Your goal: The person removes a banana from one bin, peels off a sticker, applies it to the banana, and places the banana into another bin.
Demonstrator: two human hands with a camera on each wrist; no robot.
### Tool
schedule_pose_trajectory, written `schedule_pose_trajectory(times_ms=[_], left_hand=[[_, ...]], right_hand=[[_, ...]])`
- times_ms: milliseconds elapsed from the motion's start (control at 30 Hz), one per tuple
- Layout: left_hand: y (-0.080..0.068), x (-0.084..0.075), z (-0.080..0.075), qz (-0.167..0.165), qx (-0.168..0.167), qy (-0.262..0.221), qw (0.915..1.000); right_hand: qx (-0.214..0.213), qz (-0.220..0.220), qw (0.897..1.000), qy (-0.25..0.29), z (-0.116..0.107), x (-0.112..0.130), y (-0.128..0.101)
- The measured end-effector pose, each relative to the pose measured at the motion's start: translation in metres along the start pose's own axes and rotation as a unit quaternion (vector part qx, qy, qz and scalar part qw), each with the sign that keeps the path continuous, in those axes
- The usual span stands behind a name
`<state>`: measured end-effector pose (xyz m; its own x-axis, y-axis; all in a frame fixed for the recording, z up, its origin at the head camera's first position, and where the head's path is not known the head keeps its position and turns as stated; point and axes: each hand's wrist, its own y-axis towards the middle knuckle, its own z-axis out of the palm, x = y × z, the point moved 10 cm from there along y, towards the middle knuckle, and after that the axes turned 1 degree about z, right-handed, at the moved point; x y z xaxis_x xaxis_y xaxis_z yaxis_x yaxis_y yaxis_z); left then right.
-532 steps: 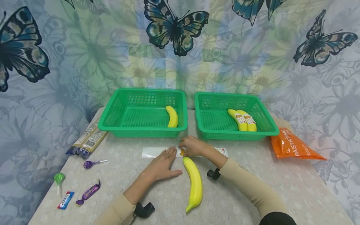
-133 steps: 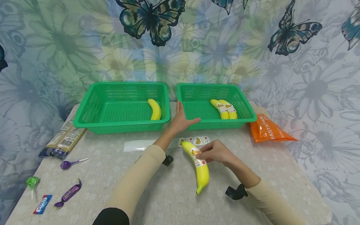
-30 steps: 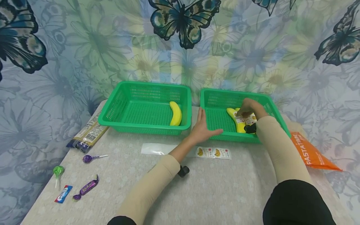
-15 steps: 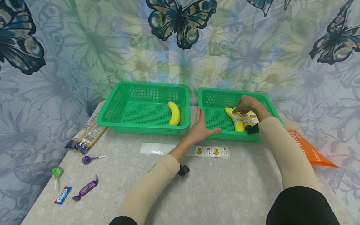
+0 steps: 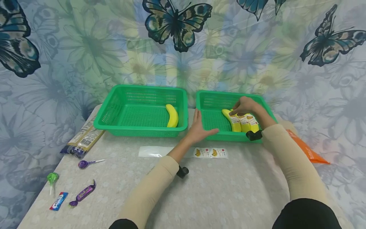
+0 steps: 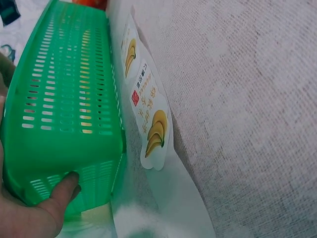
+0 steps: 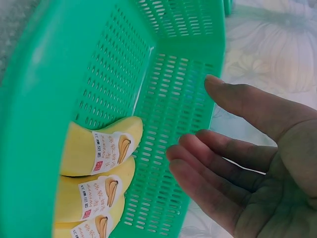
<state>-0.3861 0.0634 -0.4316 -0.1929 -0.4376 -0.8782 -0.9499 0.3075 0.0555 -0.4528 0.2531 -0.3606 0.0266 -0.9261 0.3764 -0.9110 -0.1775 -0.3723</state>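
The right hand [image 5: 245, 106] hovers inside the right basket [image 5: 213, 97], just above the three labelled bananas [image 5: 241, 122] that lie side by side on the basket floor. In the right wrist view the fingers [image 7: 208, 168] are loosely spread and hold nothing; the bananas [image 7: 96, 183] sit apart from the palm, at about 9 o'clock from it. The left hand [image 5: 200, 127] lies flat against that basket's near left corner, fingers straight, thumb along the front wall; the left wrist view shows the thumb [image 6: 62, 191] pressing the green wall [image 6: 64, 99]. A sticker strip [image 5: 211, 153] with banana pictures lies on the table [image 5: 217, 194] at 6 o'clock from the left hand. The left basket [image 5: 114, 111] holds one unlabelled banana [image 5: 172, 115] at 9 o'clock from the left hand.
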Motion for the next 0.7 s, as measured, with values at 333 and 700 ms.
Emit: schedule_pose_trajectory(times_ms=[333, 700], left_hand=[[0.0, 0.0, -0.007, 0.01, -0.032, -0.002, 0.9994], [0.0, -0.001, -0.004, 0.007, -0.032, -0.015, 0.9994]], right_hand=[[-0.023, -0.014, 1.0, 0.01, 0.003, 0.006, -0.013], [-0.029, -0.019, 0.999, 0.014, 0.013, 0.015, -0.022]])
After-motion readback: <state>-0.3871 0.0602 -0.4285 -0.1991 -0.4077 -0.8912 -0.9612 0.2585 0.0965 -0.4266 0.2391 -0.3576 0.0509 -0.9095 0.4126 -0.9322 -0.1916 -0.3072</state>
